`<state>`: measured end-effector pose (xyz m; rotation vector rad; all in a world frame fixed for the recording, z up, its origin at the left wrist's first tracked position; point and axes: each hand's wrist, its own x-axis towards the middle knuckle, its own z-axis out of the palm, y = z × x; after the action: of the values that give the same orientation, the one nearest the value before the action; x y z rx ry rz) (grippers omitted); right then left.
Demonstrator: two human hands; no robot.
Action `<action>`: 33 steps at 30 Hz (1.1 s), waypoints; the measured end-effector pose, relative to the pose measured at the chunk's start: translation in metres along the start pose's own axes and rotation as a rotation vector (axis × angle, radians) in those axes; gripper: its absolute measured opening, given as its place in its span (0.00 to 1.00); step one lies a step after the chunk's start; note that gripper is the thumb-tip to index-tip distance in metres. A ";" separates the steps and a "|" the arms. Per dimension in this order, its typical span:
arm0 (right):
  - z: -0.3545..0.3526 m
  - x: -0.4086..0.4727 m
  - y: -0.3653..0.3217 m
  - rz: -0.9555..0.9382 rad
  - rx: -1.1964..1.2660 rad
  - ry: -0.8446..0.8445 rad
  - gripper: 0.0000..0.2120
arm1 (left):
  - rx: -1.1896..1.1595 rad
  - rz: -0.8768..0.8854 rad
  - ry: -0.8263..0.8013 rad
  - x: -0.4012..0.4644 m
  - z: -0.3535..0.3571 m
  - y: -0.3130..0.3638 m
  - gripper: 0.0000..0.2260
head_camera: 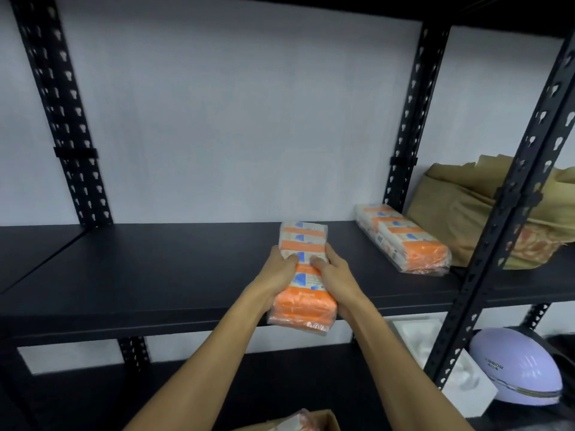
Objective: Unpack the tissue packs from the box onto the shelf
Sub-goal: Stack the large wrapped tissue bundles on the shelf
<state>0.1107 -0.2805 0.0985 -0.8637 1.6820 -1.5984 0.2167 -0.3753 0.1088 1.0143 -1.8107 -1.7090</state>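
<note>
An orange-and-white tissue pack [303,241] in clear wrap lies lengthwise on the black shelf [155,275], its near end over the front edge. My left hand [280,275] grips its left side and my right hand [336,275] grips its right side, thumbs on top. A second tissue pack [404,241] lies on the same shelf to the right, free of both hands. At the bottom edge, the cardboard box [320,421] shows a corner, with another wrapped pack [295,423] inside it.
A crumpled brown paper bag [466,213] sits at the shelf's right end behind a black upright post [497,228]. On the lower shelf are white foam packing [466,390] and a lilac domed appliance [519,368]. The shelf's left half is bare.
</note>
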 end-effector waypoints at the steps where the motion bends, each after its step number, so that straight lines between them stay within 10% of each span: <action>1: -0.002 0.001 -0.002 -0.003 -0.007 -0.015 0.14 | -0.005 0.011 0.013 0.001 0.003 -0.002 0.14; 7: -0.016 0.007 -0.016 0.033 -0.172 -0.126 0.13 | -0.006 -0.071 -0.078 0.007 -0.002 0.000 0.15; 12: -0.027 0.016 -0.027 0.063 -0.100 -0.066 0.29 | 0.188 -0.005 -0.025 0.055 -0.031 0.008 0.38; 17: -0.014 0.042 -0.027 0.052 -0.120 -0.125 0.29 | 0.151 0.097 0.008 0.068 -0.007 0.019 0.18; 27: -0.028 0.050 -0.045 -0.044 -0.682 -0.129 0.28 | 0.511 0.125 0.039 0.113 -0.013 0.021 0.34; 33: 0.004 0.002 -0.037 -0.257 -0.943 -0.033 0.25 | 0.770 0.289 -0.029 0.143 -0.018 0.040 0.19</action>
<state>0.1138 -0.2856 0.1351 -1.5848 2.3928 -0.8498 0.1329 -0.4972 0.1271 0.9219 -2.5571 -0.8518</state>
